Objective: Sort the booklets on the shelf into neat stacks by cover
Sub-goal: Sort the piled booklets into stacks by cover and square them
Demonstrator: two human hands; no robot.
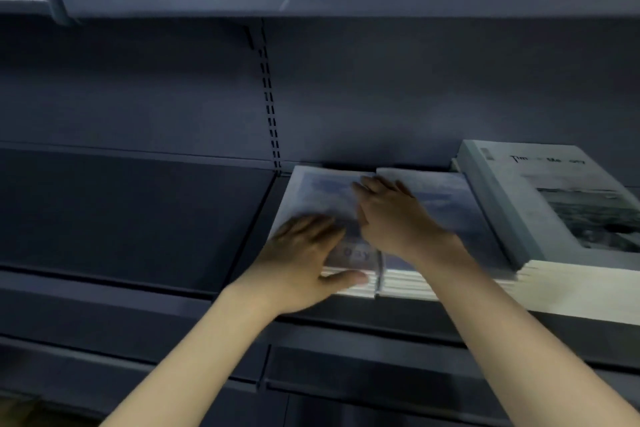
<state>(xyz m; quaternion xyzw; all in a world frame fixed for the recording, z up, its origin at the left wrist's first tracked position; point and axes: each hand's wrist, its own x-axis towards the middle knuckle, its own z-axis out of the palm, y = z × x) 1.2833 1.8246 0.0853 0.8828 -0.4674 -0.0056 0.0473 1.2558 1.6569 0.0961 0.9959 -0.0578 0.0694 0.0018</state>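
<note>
Shelf [138,218]: dark metal, sloped, with a low front lip; three stacks of booklets are carried at its right end, the left bay showing only bare panel.
Left stack [315,198]: blue, cloud-like cover; set just left of a matching stack, the two nearly touching along a narrow gap.
Middle stack [460,215]: same blue cover, page edges showing white at the front.
Right stack [554,204]: taller, grey cover with a dark photograph and blurred title; its near edge is overlapped onto the middle stack, or so it appears.
Left hand [304,260]: laid flat on the left stack's near corner, fingers spread, thumb pressed against the page edges; nothing is clasped.
Right hand [391,218]: laid flat over the gap between the blue stacks, fingers straight and pointing back; nothing is clasped.
Step in hand (judged): the left stack is being squared.
Method advised: covers are best pressed lightly from above while edges are nudged flush against the front lip; the gap is to be kept even, and top booklets not skewed by sideways drag.
</note>
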